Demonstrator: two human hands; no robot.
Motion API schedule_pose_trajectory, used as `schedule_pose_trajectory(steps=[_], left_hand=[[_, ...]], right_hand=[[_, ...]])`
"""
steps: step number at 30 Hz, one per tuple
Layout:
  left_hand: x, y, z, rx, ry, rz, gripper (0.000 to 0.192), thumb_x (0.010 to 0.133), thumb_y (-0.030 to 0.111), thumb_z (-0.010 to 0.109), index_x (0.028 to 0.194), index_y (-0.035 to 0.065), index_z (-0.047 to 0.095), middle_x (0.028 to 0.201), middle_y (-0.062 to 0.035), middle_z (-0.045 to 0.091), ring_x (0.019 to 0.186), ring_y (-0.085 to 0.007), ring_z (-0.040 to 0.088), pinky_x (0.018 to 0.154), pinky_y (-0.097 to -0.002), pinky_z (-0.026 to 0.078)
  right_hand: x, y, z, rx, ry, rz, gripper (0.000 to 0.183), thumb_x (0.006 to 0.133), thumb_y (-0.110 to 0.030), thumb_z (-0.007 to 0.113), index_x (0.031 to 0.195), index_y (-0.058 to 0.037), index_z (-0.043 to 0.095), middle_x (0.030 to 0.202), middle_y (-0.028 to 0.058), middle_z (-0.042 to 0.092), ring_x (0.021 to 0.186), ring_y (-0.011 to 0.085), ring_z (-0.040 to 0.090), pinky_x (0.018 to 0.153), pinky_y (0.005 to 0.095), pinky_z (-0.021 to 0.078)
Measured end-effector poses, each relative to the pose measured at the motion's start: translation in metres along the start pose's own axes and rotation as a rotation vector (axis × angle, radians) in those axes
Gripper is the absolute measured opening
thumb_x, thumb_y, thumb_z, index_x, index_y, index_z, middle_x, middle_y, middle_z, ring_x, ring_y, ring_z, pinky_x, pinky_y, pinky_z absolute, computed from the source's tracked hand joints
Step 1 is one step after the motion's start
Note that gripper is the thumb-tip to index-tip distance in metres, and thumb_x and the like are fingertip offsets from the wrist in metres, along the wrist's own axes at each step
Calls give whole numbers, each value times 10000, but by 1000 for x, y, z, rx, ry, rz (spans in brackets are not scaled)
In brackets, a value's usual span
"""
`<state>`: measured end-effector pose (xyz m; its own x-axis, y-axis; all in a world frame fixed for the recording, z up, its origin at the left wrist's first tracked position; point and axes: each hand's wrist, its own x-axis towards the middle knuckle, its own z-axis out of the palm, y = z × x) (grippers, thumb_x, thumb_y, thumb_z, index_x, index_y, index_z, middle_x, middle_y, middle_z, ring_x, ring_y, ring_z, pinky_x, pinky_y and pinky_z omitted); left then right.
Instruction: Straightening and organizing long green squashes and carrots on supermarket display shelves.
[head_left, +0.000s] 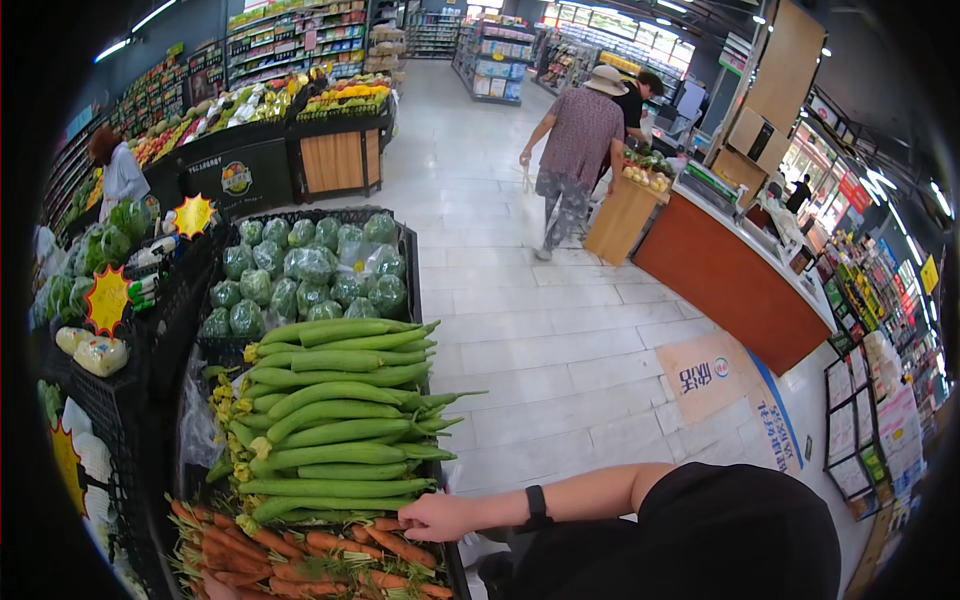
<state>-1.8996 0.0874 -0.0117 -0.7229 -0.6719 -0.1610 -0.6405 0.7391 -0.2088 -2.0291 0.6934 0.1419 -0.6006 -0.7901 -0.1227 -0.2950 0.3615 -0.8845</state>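
Note:
My right hand (439, 517), with a dark band on the wrist, reaches in from the right. Its curled fingers touch the right side of the produce, where the carrots (300, 546) meet the long green luffa gourds (337, 432); whether they grip anything is unclear. Of my left hand (219, 588) only a small part shows at the bottom edge, over the carrots, its fingers hidden. The gourds lie stacked crosswise in rows, with yellow blossoms at their left ends. Beyond them, plastic-wrapped broccoli heads (307, 264) fill a black crate (412, 277).
Left of me is another vegetable stand with yellow price signs (108, 300). A tiled aisle (525, 352) runs along the right, where two people stand by a wooden stand (622, 225) and a red-brown counter (720, 277). Fruit displays (337, 161) stand farther back.

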Motion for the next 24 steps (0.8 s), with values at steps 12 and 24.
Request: schedule_pose_trajectory(steps=[12, 24], left_hand=[[-148, 23, -75, -1132, 263, -102, 230, 865, 173, 706, 989, -16, 664, 874, -60, 680, 790, -115, 607, 723, -269, 495], [-385, 104, -102, -1260, 269, -709, 252, 901, 230, 674, 864, -19, 685, 679, 15, 569, 626, -51, 481, 575, -229, 400]], right_hand=[[46, -4, 11, -27, -125, -79, 167, 854, -201, 620, 921, -52, 655, 839, 165, 662, 738, 334, 645, 670, 392, 521], [111, -20, 91, -287, -361, -153, 306, 871, -292, 662, 906, 10, 622, 701, 168, 640, 659, 339, 636, 611, 415, 496]])
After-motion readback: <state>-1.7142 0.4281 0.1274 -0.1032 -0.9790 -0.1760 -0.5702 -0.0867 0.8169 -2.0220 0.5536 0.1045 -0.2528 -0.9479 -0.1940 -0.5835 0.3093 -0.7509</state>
